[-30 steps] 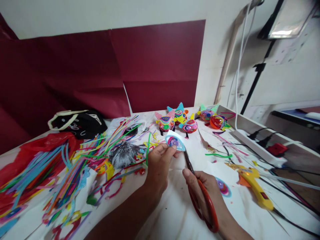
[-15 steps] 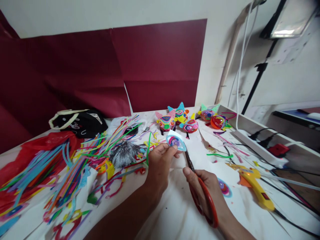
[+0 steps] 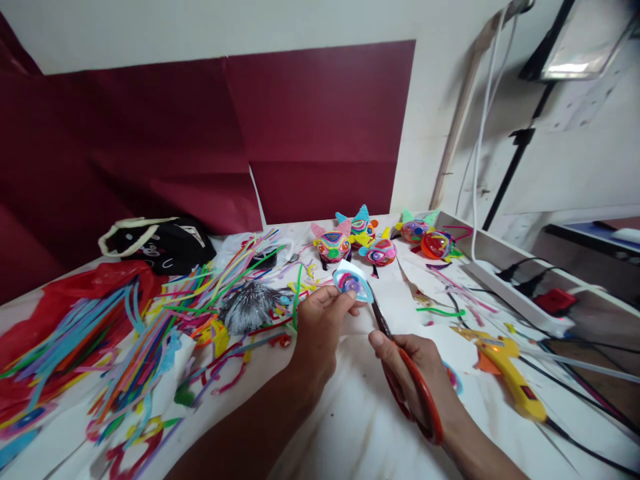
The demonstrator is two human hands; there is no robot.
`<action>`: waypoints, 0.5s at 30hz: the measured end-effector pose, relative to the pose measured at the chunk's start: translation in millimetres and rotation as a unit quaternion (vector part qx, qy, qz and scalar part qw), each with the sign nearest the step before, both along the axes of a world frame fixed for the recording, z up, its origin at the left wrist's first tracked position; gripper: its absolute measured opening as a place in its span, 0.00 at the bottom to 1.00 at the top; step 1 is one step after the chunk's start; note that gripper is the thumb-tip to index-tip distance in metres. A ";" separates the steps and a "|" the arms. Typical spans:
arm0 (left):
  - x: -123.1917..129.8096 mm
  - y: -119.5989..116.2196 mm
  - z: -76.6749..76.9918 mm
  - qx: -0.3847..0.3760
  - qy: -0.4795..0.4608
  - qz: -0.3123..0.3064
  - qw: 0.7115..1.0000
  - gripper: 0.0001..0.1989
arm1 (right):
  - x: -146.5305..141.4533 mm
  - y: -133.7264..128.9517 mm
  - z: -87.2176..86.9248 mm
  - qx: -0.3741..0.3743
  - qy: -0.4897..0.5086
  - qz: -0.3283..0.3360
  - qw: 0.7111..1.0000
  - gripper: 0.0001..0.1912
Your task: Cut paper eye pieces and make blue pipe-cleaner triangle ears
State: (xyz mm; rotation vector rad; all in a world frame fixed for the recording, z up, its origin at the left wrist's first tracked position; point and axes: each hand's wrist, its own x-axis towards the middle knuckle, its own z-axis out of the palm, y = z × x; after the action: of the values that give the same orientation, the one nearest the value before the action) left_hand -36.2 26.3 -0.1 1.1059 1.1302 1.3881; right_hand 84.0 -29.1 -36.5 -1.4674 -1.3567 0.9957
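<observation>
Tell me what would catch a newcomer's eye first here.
The large dark-red sheets on the back wall stand out first. Front and centre, the right hand holds red-handled scissors at an eye-shaped piece in the left hand. Bright eared figures sit behind, with colourful strips to the left.

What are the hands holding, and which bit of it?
The left hand pinches the eye-shaped piece by its lower edge; the right hand holds the scissors by their red handles.

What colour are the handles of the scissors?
The scissors' handles are orange-red, seen best in the head view.
</observation>
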 end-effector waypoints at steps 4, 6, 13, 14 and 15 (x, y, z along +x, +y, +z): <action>-1.3 -0.5 0.2 0.001 -0.002 -0.006 1.000 0.08 | 5.3 1.9 -0.1 0.015 -0.035 0.001 0.999 0.26; -1.4 -0.5 1.6 0.002 -0.005 -0.008 1.000 0.08 | 7.6 2.5 0.5 0.014 -0.042 0.009 0.999 0.26; -1.9 -0.3 2.3 -0.002 0.003 -0.018 1.000 0.08 | 11.2 4.3 3.8 0.000 -0.006 0.030 1.000 0.24; -2.2 -0.3 1.8 -0.002 0.004 -0.020 1.000 0.08 | 11.9 4.6 4.6 0.000 -0.004 0.035 0.999 0.24; -2.5 -0.3 1.4 -0.005 0.004 -0.021 1.000 0.08 | 12.7 5.0 5.5 0.001 -0.007 0.041 0.999 0.24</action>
State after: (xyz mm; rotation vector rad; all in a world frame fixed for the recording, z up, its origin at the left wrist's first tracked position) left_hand -38.7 26.1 1.3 1.1239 1.1111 1.3452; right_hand 96.7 -24.1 -31.0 -1.4283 -1.4371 1.0373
